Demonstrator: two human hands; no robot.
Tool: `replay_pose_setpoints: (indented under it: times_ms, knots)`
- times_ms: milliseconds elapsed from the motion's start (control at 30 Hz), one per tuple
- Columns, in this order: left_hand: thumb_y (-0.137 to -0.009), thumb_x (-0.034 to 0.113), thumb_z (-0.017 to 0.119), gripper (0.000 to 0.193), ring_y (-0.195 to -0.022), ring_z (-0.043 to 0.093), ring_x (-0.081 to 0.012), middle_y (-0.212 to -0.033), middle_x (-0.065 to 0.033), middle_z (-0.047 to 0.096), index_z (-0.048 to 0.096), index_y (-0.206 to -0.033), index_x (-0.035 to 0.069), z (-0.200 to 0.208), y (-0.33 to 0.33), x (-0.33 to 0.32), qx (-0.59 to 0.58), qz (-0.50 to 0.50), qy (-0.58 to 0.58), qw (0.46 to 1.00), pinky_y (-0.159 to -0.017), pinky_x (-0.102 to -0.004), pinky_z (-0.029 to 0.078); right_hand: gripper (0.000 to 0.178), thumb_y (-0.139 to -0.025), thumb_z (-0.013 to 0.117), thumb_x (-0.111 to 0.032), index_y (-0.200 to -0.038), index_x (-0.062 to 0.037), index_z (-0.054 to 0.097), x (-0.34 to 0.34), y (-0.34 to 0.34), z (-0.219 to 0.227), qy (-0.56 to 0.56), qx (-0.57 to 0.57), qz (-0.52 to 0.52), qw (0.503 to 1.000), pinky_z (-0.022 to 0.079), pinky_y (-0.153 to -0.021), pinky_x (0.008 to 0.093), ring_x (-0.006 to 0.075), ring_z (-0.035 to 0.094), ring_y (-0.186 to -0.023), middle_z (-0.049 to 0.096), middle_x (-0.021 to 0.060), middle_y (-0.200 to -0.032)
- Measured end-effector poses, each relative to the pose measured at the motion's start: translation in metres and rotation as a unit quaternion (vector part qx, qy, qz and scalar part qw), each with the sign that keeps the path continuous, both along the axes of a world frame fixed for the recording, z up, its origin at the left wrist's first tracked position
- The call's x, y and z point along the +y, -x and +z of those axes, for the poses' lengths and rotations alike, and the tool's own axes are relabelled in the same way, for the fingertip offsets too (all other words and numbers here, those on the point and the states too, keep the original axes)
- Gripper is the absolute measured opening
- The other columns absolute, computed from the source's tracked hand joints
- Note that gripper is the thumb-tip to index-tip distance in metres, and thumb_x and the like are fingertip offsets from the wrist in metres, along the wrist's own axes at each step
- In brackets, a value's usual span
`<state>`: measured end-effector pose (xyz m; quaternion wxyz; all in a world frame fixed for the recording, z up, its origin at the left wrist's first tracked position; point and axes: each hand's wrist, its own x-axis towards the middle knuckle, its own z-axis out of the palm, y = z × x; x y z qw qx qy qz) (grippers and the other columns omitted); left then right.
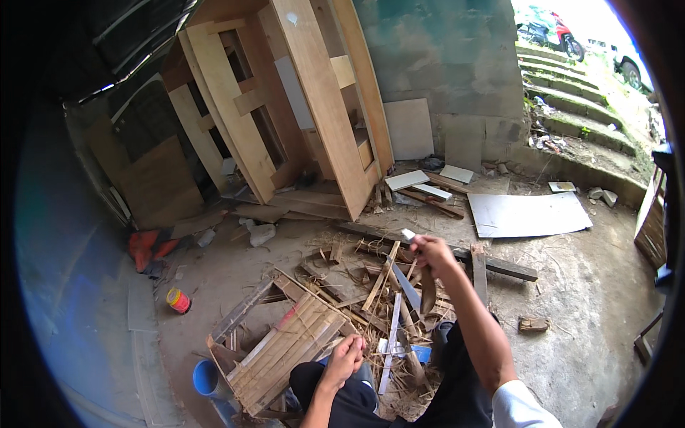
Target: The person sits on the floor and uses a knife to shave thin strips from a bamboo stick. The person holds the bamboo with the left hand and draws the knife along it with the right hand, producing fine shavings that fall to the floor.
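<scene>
My right hand (434, 257) is raised over the wood scraps, closed around a machete. The white end of its handle pokes out above the fist, and its dark broad blade (428, 292) hangs below. My left hand (345, 361) is closed in front of my left knee, beside a slatted wooden crate (289, 349); what its fingers hold, if anything, is hidden. Between my legs and beyond lies a heap of split wood strips (382, 285) and shavings. A grey-blue flat blade-like piece (405, 287) lies in that heap.
A blue bucket (205, 378) stands left of the crate, with a yellow-and-red can (178, 300) farther off. Beyond the heap lies a dark beam (506, 268). A tall plywood cabinet frame (325, 107), a white panel (528, 215) and concrete steps (578, 107) are farther back.
</scene>
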<state>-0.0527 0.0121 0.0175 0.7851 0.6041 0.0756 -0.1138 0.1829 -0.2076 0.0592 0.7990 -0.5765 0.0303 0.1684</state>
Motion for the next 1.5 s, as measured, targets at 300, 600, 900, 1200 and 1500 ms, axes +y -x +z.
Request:
replay_pose_setpoints:
  times_ms: [300,600,900,1200,1500]
  knots:
    - [-0.095,0.011,0.054,0.016,-0.087,0.061,-0.0182,-0.093,-0.0024,0.053,0.051,-0.11,0.007,0.007,-0.133,-0.007,-0.153,0.071,0.15,0.974,-0.089,-0.0378,0.053,0.031,-0.086,0.071,-0.031,-0.096,-0.0024,0.064,0.012,0.014,-0.043,0.135,-0.016,0.075,0.988,0.034,-0.044,0.0224,0.0063,0.042,-0.047,0.051,-0.003,-0.059]
    - [-0.091,0.007,0.06,0.01,-0.084,0.06,-0.0117,-0.09,-0.0046,0.062,0.056,-0.099,0.003,-0.006,-0.175,-0.014,-0.239,0.139,0.034,0.96,-0.078,-0.025,0.05,0.02,-0.083,0.073,-0.015,-0.097,-0.003,0.065,0.035,0.04,-0.019,0.15,-0.195,0.088,0.965,0.031,-0.044,0.0205,0.0016,0.04,-0.051,0.056,-0.0054,-0.068]
    - [-0.089,0.021,0.063,0.015,-0.07,0.061,-0.0112,-0.082,-0.005,0.063,0.06,-0.09,0.007,0.025,-0.155,0.062,-0.223,0.351,-0.042,0.908,-0.067,-0.0259,0.054,0.022,-0.081,0.072,-0.014,-0.096,0.0006,0.066,0.013,0.022,-0.048,0.28,-0.313,0.126,0.899,0.046,-0.068,0.0278,0.0075,0.054,-0.069,0.065,0.0063,-0.073]
    - [-0.09,0.017,0.063,0.016,-0.076,0.063,-0.0114,-0.089,-0.0064,0.066,0.063,-0.099,0.003,0.036,-0.109,0.085,-0.209,0.267,-0.013,0.941,-0.072,-0.0249,0.051,0.031,-0.082,0.072,-0.016,-0.109,-0.0032,0.063,-0.009,0.014,-0.017,0.376,-0.372,0.05,0.847,0.05,-0.068,0.031,0.0152,0.063,-0.071,0.068,0.0129,-0.082]
    - [-0.093,0.019,0.059,0.021,-0.077,0.063,-0.0113,-0.082,-0.0021,0.062,0.062,-0.105,0.002,0.032,-0.126,0.078,-0.262,0.351,0.025,0.899,-0.072,-0.0249,0.053,0.038,-0.084,0.072,-0.019,-0.118,-0.0066,0.061,0.034,0.064,-0.038,0.327,-0.311,0.271,0.85,0.052,-0.076,0.0306,0.0152,0.065,-0.079,0.07,0.0094,-0.095]
